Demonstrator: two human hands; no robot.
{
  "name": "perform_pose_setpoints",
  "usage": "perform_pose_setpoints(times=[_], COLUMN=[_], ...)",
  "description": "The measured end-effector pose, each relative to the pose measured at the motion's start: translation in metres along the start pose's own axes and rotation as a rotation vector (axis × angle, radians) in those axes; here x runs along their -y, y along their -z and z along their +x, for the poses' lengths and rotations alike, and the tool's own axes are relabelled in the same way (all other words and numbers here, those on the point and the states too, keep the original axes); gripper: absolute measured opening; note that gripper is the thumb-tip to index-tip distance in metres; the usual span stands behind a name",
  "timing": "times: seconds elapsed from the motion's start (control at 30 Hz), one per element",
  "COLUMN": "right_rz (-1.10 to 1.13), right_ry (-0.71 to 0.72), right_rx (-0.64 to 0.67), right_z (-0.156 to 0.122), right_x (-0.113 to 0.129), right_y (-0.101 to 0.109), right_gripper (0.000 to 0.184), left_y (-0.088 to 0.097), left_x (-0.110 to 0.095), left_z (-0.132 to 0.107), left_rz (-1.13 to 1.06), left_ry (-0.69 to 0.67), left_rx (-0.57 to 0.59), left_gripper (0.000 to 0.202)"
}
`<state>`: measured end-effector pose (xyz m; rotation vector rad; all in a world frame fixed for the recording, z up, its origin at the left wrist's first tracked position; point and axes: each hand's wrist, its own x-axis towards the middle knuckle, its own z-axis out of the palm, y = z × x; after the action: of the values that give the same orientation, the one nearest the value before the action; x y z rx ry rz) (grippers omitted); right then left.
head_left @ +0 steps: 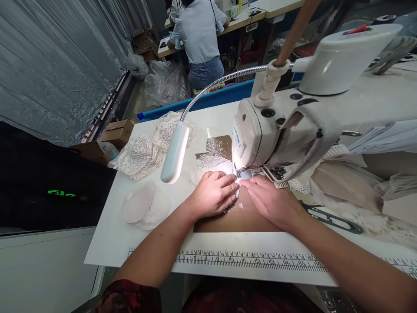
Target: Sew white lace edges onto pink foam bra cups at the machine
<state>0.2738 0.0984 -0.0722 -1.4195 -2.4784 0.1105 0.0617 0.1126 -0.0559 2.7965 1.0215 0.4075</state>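
Note:
White lace fabric (212,162) lies under the head of a sewing machine (249,130), lit brightly by the lamp. My left hand (213,193) rests on it just left of the needle, fingers bent over the fabric and pressing it. From the right, my right hand (272,200) reaches in with its fingers together, the tips at the fabric's edge beside the presser foot (239,174). Glare and my fingers hide most of the stitching spot. Beneath both hands is a brown plate (211,224) on the white table (156,243).
Lace cups (138,154) and pale round pads (140,204) lie at left. A lamp (176,152) on a bendy arm hangs over the table. Black scissors-like tool (335,218) and beige fabric (345,180) lie right. A ruler strip (234,261) runs along the front. Another person (200,39) sits beyond.

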Motion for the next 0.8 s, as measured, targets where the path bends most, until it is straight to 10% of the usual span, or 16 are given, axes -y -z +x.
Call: perform_pose_setpoints(times=[0.3, 0.8], right_rz=[0.127, -0.106], right_ry=[0.251, 0.163], right_rx=[-0.127, -0.119], right_z=[-0.01, -0.001], right_x=[-0.01, 0.005], right_y=[-0.01, -0.003], right_gripper=[0.034, 0.035], left_y=[0.002, -0.008], left_x=[0.005, 0.003], left_z=[-0.004, 0.0], left_rz=[-0.104, 0.004], left_ry=[-0.025, 0.002], left_rx=[-0.077, -0.028], left_gripper=[0.029, 0.032])
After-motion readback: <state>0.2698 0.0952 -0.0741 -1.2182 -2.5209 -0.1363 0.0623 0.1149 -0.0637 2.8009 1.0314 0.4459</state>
